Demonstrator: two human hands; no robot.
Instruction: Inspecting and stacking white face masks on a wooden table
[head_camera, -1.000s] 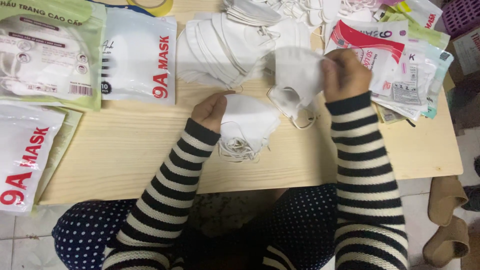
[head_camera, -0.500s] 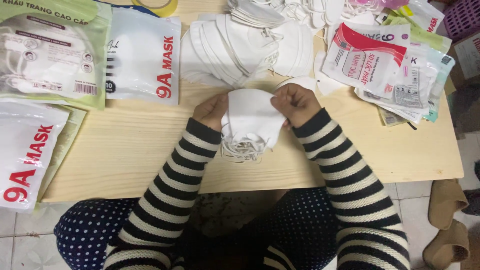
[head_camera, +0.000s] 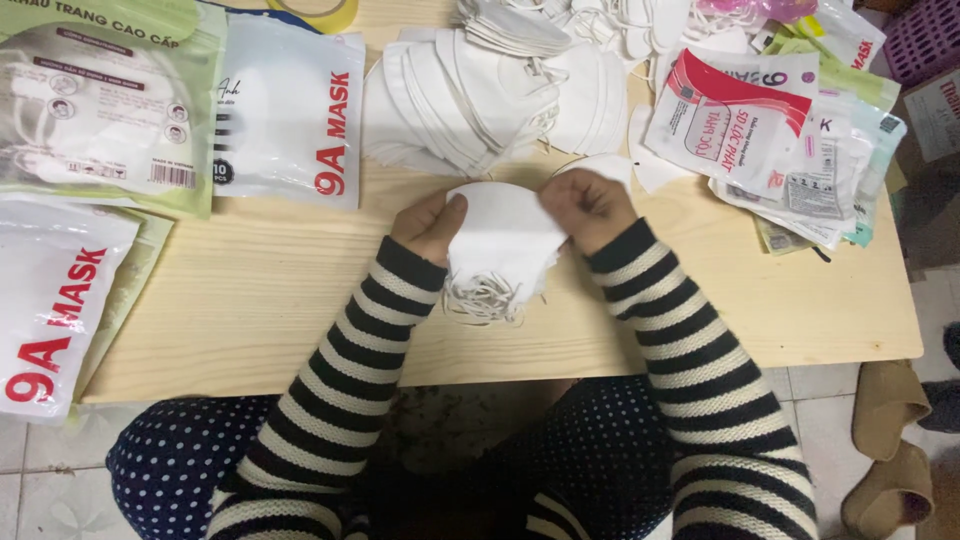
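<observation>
A small stack of folded white face masks (head_camera: 497, 245) with elastic ear loops hanging at its near edge sits on the light wooden table (head_camera: 260, 300). My left hand (head_camera: 430, 225) grips the stack's left side. My right hand (head_camera: 585, 205) closes on its top right corner. Both arms wear black-and-white striped sleeves. Just beyond my hands lies a fanned pile of loose white masks (head_camera: 480, 95).
Sealed white and green mask packets (head_camera: 285, 110) lie at the left and far left. A heap of empty printed pouches (head_camera: 760, 130) lies at the right. A tape roll (head_camera: 315, 12) is at the far edge. Brown slippers (head_camera: 885, 440) are on the tiled floor at right.
My right hand brought a single mask down from the far right onto the stack. Both hands now hold the stack together at the table's middle.
</observation>
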